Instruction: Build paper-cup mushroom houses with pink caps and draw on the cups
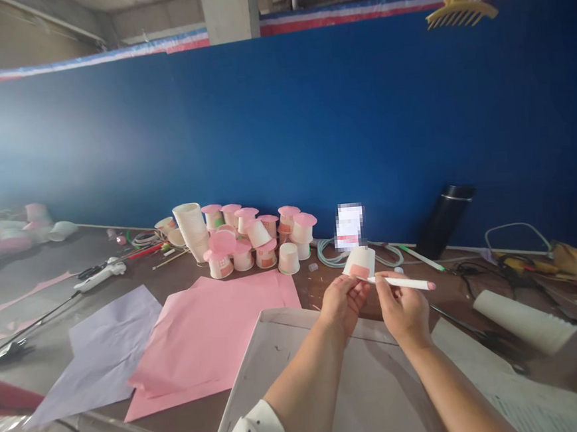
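Observation:
An upside-down white paper cup [362,259] with a pink patch on its side is held in front of me. My left hand [343,298] has its fingers closed at the cup's lower rim. In my right hand [403,305] is a white marker pen [408,283] with a pink end pointing right; its other end meets the cup near the pink patch. The fingers of both hands partly hide where they touch the cup. Below them lies a large white board [299,348].
Several decorated cups with pink tops [243,246] stand behind, beside a tall cup stack [190,227]. Pink paper [218,335] and lilac paper [109,350] lie left. A black bottle [443,224], a green-tipped pen [421,257] and another cup stack [525,320] are right. A blue partition [281,123] rises behind.

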Demonstrator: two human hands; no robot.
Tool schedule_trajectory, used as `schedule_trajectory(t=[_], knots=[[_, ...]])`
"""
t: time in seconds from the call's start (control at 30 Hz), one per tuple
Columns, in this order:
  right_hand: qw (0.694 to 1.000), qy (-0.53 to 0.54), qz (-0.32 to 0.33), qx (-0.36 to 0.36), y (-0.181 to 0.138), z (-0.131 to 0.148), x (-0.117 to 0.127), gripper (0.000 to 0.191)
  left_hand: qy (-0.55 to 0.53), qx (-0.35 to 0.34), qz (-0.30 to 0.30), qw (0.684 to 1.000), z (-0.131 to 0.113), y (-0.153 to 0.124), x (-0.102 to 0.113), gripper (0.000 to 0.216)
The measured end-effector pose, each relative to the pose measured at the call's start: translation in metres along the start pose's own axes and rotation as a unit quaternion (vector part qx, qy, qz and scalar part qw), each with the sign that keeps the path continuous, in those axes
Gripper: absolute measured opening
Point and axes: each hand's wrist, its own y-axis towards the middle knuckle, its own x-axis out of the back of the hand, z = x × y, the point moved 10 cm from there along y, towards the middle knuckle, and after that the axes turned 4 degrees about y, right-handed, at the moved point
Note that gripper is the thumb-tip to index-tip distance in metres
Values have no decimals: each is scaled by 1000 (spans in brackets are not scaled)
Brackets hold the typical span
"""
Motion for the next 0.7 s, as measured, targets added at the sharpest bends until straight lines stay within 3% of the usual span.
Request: schedule_trajectory(t=[0.27,0.7], knots=[[1000,-6,-5,13,-1,0,-1,42,-29,24,-17,999,2,0,0,13],[999,17,32,23,-5,4,-10,38,-53,43,-15,998,3,-1,1,26]])
